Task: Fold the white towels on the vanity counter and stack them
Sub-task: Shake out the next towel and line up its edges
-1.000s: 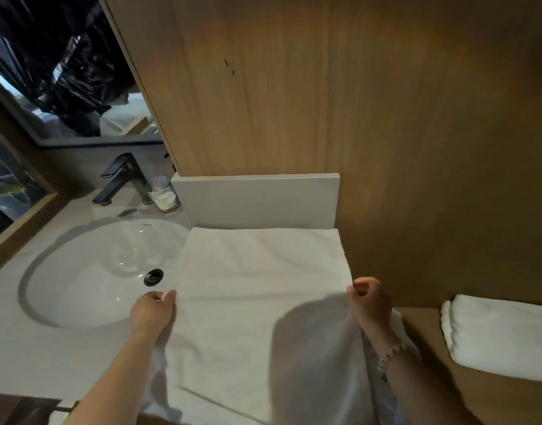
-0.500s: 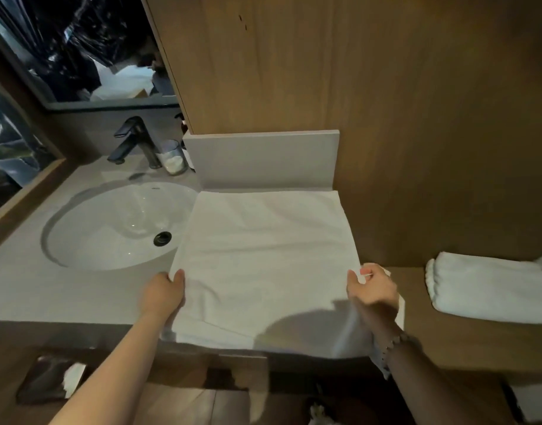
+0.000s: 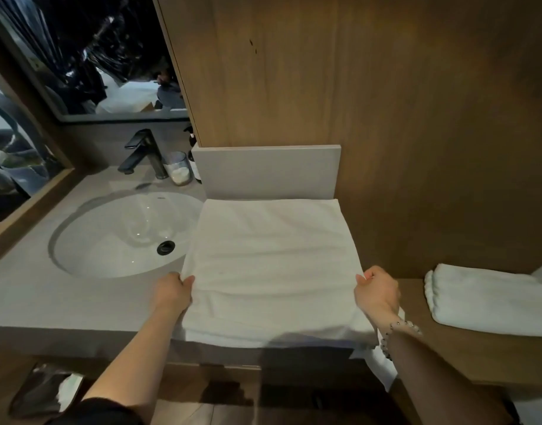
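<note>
Left hand (image 3: 171,294), right hand (image 3: 378,294) pinch towel (image 3: 269,259); second towel (image 3: 490,299).

This is a bathroom. A round white sink (image 3: 110,240) sits in a grey counter (image 3: 64,302), with a black tap (image 3: 141,151) behind it. A big mirror (image 3: 95,56) hangs over the sink. A glass (image 3: 179,168) and a dark bottle (image 3: 193,161) stand by the tap. A white towel (image 3: 269,259) lies flat on the counter. A folded towel (image 3: 490,299) rests on a wood shelf (image 3: 478,354) beside it.
</note>
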Demonstrator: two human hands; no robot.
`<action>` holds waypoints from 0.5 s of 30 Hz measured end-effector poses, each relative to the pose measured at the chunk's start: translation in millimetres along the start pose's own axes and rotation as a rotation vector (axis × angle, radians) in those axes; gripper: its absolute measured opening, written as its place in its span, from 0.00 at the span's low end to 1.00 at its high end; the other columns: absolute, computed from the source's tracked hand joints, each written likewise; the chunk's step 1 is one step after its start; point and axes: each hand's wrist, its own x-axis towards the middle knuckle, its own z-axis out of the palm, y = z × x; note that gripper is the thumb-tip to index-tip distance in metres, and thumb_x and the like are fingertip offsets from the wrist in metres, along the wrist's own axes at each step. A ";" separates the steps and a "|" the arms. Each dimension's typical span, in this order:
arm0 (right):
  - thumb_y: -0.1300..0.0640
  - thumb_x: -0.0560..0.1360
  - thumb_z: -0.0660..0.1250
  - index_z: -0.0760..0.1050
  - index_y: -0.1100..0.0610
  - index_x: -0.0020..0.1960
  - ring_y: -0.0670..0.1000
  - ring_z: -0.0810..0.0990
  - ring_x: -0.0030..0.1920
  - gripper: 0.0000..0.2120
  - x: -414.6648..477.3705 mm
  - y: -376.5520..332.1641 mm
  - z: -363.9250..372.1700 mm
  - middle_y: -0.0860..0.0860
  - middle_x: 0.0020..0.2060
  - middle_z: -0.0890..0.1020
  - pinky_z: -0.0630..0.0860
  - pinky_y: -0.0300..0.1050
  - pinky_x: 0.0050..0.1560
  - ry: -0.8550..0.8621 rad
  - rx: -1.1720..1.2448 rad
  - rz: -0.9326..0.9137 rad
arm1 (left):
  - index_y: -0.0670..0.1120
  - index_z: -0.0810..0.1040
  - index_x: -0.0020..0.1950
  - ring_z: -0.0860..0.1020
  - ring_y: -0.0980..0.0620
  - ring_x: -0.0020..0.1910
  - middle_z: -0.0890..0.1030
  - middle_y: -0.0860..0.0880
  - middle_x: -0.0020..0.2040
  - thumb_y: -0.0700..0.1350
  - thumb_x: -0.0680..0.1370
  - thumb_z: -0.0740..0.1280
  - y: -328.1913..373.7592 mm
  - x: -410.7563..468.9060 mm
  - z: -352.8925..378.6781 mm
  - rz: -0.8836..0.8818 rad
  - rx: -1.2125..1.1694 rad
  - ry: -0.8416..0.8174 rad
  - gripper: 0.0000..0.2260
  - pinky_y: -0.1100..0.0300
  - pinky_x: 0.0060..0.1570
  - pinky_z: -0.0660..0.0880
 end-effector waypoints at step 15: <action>0.49 0.76 0.64 0.75 0.59 0.56 0.58 0.76 0.55 0.15 -43.2 25.8 -9.1 0.56 0.52 0.79 0.67 0.42 0.48 -0.075 0.036 0.034 | 0.44 0.63 0.26 0.69 0.47 0.28 0.68 0.46 0.25 0.51 0.78 0.62 -22.0 -35.1 -9.0 -0.071 -0.076 -0.084 0.23 0.57 0.31 0.64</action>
